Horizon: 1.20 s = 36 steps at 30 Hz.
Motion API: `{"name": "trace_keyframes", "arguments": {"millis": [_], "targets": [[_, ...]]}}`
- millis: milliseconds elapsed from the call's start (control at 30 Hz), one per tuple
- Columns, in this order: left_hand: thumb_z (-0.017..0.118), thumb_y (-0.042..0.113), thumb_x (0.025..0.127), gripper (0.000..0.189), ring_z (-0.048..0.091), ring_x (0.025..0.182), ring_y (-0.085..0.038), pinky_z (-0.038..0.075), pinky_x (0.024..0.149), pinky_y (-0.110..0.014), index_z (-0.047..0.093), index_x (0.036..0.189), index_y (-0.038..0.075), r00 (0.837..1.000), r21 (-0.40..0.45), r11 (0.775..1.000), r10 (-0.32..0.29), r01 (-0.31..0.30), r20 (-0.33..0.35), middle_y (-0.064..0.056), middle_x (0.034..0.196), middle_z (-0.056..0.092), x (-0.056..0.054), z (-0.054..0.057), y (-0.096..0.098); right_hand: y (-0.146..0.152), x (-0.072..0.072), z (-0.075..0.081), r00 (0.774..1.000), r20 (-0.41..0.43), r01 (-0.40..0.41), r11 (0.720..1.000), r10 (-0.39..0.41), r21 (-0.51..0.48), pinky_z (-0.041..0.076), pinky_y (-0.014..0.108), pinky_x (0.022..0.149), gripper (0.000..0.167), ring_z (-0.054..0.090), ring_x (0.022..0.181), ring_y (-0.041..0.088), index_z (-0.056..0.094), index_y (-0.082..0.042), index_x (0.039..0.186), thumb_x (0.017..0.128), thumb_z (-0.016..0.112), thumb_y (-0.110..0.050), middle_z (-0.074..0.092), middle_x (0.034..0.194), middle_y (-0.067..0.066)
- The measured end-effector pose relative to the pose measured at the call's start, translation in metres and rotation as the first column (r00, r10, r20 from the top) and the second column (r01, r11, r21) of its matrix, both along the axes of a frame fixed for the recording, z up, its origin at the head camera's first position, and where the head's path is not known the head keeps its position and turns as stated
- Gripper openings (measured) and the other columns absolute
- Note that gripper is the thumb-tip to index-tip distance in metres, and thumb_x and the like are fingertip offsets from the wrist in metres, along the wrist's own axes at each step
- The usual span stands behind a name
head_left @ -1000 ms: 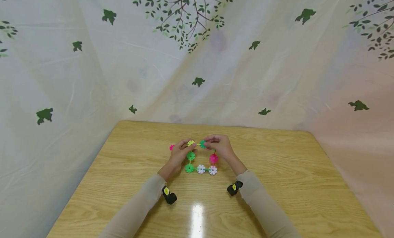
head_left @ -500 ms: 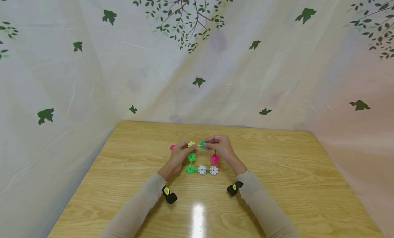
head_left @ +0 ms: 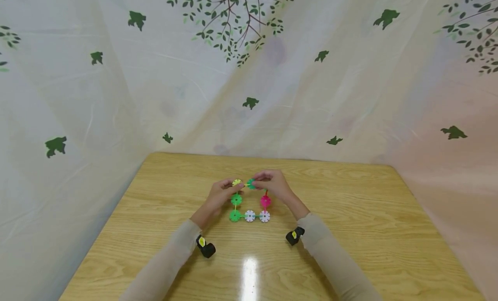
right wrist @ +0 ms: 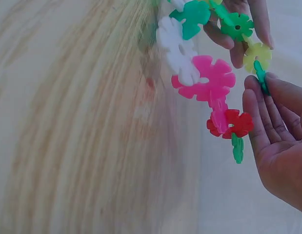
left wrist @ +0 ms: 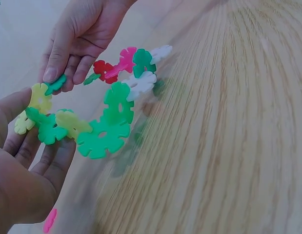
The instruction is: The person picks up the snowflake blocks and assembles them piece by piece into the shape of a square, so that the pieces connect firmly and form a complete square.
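A chain of flower-shaped plastic snowflake discs hangs between my hands, bent into a near square. My left hand [head_left: 219,196] pinches a yellow disc [left wrist: 41,99] at the upper left corner, its fingers also lying under the neighbouring green disc [left wrist: 52,131]. With thumb and fingertips, my right hand [head_left: 274,183] pinches a green disc [right wrist: 261,77] that meets the yellow one edge to edge. Down the sides and along the bottom run green discs [head_left: 235,216], white discs [head_left: 250,216] and a pink disc [head_left: 265,200]. A red disc [right wrist: 233,124] with a small green disc [right wrist: 237,148] forms the dangling end.
Beneath the hands is a wooden table [head_left: 350,232], with a pale printed cloth [head_left: 295,106] behind it. A loose pink disc [left wrist: 50,221] lies near my left hand. Each wrist carries a black camera [head_left: 206,248].
Both hands and the chain have shifted slightly to the left. My left hand now covers the loose pink disc in the head view. Both grips look the same.
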<state>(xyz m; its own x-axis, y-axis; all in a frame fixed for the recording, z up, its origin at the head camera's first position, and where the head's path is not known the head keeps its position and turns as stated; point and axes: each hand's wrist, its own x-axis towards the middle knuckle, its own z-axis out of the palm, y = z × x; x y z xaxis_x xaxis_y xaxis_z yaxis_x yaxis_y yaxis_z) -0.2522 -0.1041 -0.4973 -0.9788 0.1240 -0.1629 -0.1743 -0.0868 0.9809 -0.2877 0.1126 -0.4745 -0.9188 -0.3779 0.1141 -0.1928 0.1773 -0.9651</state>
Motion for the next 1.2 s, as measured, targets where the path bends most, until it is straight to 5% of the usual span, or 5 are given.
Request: {"name": "trace_keyframes", "arguments": {"millis": [300,533,767,1000,1200], "targets": [[0.075,0.024,0.094,0.031,0.074,0.093,-0.021,0.055,0.064,-0.02,0.069,0.116,0.004,1.0,-0.026,1.0,-0.007,0.007,-0.006,-0.021,0.114,0.073,0.001,0.001,-0.022,-0.015,-0.004,0.005,0.997,-0.063,-0.042,0.996,0.046,0.075,0.062,0.051,0.078,0.022,0.071,0.088,0.045,0.074,0.004,0.109,0.094,0.074,-0.012,0.076,0.095,0.018],[0.075,0.023,0.095,0.029,0.074,0.092,-0.018,0.056,0.065,-0.02,0.069,0.115,0.004,1.0,-0.042,0.999,-0.022,0.022,0.002,-0.019,0.113,0.073,-0.001,0.003,-0.046,-0.024,-0.012,0.013,0.992,-0.112,-0.054,0.994,0.065,0.094,0.063,0.046,0.077,0.022,0.071,0.089,0.044,0.072,0.009,0.109,0.096,0.07,-0.009,0.073,0.098,0.028],[0.074,0.03,0.095,0.031,0.066,0.082,-0.01,0.055,0.067,-0.02,0.069,0.113,0.005,0.997,-0.102,0.992,-0.071,0.07,-0.001,-0.004,0.098,0.075,-0.004,0.003,-0.07,-0.043,-0.034,0.008,0.978,-0.152,-0.105,0.963,0.146,0.248,0.058,0.021,0.074,0.023,0.068,0.078,0.008,0.072,0.009,0.11,0.091,0.075,-0.005,0.075,0.098,0.02],[0.072,0.032,0.096,0.026,0.062,0.079,-0.007,0.055,0.068,-0.022,0.069,0.109,0.009,0.995,-0.135,0.986,-0.1,0.101,0.017,0.002,0.096,0.071,-0.005,0.003,-0.088,-0.068,-0.048,0.004,0.949,-0.111,-0.24,0.907,0.294,0.347,0.059,0.024,0.078,0.022,0.072,0.086,0.019,0.072,0.008,0.112,0.091,0.073,0.0,0.076,0.099,0.02],[0.072,0.026,0.097,0.014,0.065,0.082,-0.01,0.055,0.066,-0.022,0.07,0.101,0.013,0.992,-0.111,0.985,-0.127,0.129,0.024,0.0,0.095,0.073,-0.004,0.005,-0.096,-0.083,-0.058,-0.006,0.941,-0.034,-0.295,0.864,0.337,0.409,0.058,0.024,0.082,0.025,0.069,0.092,0.016,0.073,0.001,0.116,0.092,0.074,-0.004,0.075,0.104,0.016]]}}
